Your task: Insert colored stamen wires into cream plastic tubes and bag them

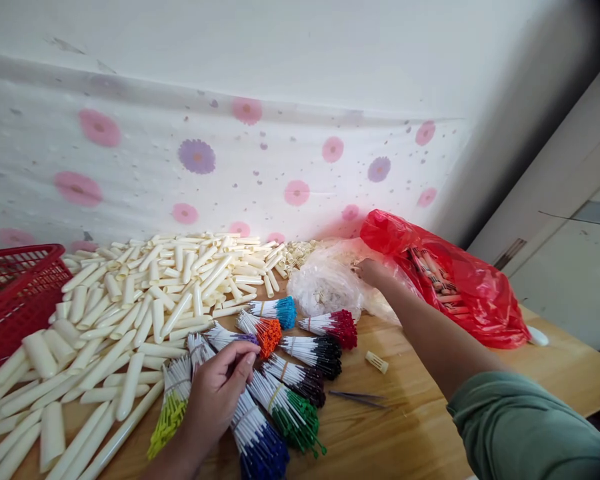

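Observation:
My left hand [220,387] hovers over bundles of thin white sticks with coloured tips, thumb and index finger pinched together; whatever is between them is too small to make out. Close to its fingertips lies the orange-tipped bundle [266,333], with the green-tipped bundle [293,413] and navy-tipped bundle [260,437] nearer to me. My right hand [373,272] reaches into a clear plastic bag [325,273] holding small cream pieces. Its fingers are curled and partly hidden, so what they hold does not show. One cream slotted plastic piece [377,362] lies alone on the wooden table [405,427].
A large heap of cream plastic tubes [145,300] covers the table's left side beside a red basket [15,287]. Tweezers [357,398] lie in front of the black-tipped bundle [317,353]. A red plastic bag [485,300] with pinkish pieces stands at the right, by a floral-covered wall [260,167].

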Tool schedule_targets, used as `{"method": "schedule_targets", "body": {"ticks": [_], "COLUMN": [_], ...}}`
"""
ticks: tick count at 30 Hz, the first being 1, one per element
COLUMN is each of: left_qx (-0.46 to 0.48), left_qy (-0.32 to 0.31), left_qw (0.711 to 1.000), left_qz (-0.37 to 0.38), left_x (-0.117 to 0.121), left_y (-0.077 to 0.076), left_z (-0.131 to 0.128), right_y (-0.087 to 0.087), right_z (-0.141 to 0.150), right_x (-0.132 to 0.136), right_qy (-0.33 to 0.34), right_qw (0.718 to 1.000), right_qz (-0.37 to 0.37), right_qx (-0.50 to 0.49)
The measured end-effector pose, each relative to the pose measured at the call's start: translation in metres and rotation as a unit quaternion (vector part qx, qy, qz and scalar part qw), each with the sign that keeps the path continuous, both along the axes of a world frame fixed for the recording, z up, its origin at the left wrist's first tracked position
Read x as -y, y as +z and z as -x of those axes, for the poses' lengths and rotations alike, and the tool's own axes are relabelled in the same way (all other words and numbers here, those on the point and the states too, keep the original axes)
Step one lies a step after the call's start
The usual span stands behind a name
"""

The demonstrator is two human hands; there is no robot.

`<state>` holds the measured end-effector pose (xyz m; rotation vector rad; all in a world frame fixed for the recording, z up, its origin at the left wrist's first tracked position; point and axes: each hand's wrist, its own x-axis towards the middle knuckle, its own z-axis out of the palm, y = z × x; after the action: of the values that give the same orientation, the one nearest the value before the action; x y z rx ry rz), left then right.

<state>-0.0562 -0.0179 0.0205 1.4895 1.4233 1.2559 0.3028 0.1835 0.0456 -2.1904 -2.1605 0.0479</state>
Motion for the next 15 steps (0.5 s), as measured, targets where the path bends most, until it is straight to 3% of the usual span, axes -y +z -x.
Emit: {"method": "schedule_targets", "body": {"ticks": [3,6,10,15], "left_qx": [-0.004,-0.004,0.033,0.1], "left_qy": [-0.017,-0.043,-0.061,-0.157], "left_qw": [1.0,0.999,0.998,0.982], "left_qz": [0.002,-0.003,-0.007,0.042], "left_x": [0.0,0.0,0.003,0.008], "left_y": [-0.002,-0.006,-0.005,0.003], "left_z": [0.001,0.003,0.001,-0.013], "right_y": [0.019,0.041,0.055,0.034], "right_z": [-0.003,0.004,0.045,0.138], "right_x": [0.018,0.043,0.09,0.166], "right_qy": [-0.04,-0.025,0.107,0.295], "right_qw": [0.998,0.994,0.984,0.942], "right_qz": [-0.043,-0.098,-0.09,-0.018], "right_qx": [-0.015,-0.047,-0.113,-0.162]}}
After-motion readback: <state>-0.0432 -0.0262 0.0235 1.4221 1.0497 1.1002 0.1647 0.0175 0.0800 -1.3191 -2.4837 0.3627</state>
